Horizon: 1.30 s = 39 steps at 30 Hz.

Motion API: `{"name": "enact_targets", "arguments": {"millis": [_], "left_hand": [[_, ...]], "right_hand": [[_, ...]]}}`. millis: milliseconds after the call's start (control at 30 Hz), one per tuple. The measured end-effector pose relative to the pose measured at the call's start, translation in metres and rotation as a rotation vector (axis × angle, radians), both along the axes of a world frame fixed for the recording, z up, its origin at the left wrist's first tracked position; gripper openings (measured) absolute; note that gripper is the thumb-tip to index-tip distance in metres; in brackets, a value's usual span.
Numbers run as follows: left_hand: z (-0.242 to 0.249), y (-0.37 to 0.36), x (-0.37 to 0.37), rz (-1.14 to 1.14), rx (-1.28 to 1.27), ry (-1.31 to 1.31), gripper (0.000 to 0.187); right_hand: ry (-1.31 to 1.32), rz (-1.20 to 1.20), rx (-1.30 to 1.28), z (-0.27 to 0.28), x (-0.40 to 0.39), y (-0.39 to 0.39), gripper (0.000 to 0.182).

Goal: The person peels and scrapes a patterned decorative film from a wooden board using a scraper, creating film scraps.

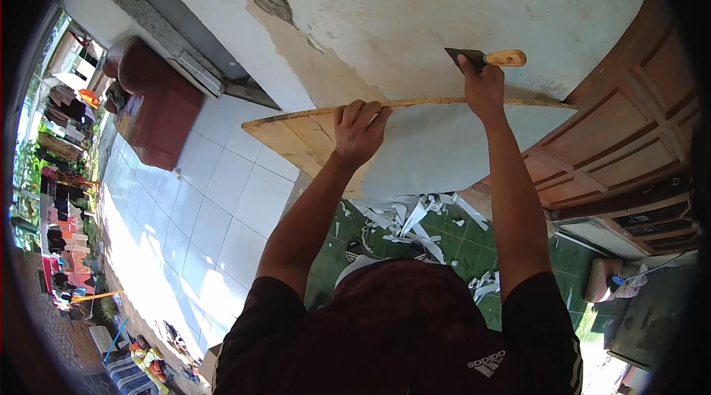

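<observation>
My right hand (pixel 484 87) is closed on a putty knife (pixel 505 58) with a dark blade and a wooden handle, just above the far end of a wooden board. The blade points left, in front of the wall. The wooden board (pixel 292 139) stands on edge before me, bare wood at its left and a pale, whitish sheet (pixel 429 147) over most of the rest. My left hand (pixel 360 130) is hooked over the board's top edge, fingers curled round it. White torn strips (pixel 415 217) lie on the green floor below.
A scraped, patchy wall (pixel 415 17) rises behind the board. Brown wooden panelled doors (pixel 615 121) stand at the right. White floor tiles (pixel 215 195) and a reddish sofa (pixel 159 117) are at the left, with hanging laundry (pixel 67 224) outside beyond.
</observation>
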<state>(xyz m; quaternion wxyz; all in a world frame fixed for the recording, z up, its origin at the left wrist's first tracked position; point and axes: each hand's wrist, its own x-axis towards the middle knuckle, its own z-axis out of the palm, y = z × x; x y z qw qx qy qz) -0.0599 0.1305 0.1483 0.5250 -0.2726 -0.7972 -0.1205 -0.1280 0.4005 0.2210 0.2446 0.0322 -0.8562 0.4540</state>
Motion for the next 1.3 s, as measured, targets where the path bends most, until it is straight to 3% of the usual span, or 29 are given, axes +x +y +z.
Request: {"name": "enact_targets", "arguments": {"millis": [167,267,400,500,700,900,1300], "left_hand": [[-0.019,0.020,0.018,0.088,0.269,-0.184,0.015],[-0.027,0.047,0.033,0.103,0.842,-0.535,0.011],[0.004,0.060,0.038,-0.155,1.609,-1.008,0.026],[0.028,0.058,0.038,-0.192,1.655,-1.114,0.025],[0.027,0.053,0.032,-0.220,1.828,-1.239,0.019],[0.032,0.060,0.027,-0.284,2.095,-1.210,0.017],[0.013,0.061,0.041,-0.238,1.712,-1.183,0.017]], "right_hand": [[0.049,0.062,0.039,-0.002,-0.001,-0.002,0.029],[0.074,0.090,0.054,-0.009,-0.003,-0.002,0.031],[0.048,0.106,0.064,-0.009,-0.003,-0.002,0.031],[0.045,0.110,0.067,-0.008,-0.001,-0.003,0.030],[0.122,0.119,0.050,-0.013,-0.005,-0.002,0.027],[0.118,0.080,0.123,-0.014,-0.005,-0.002,0.029],[0.101,0.033,0.221,-0.018,-0.005,-0.008,0.025]]}}
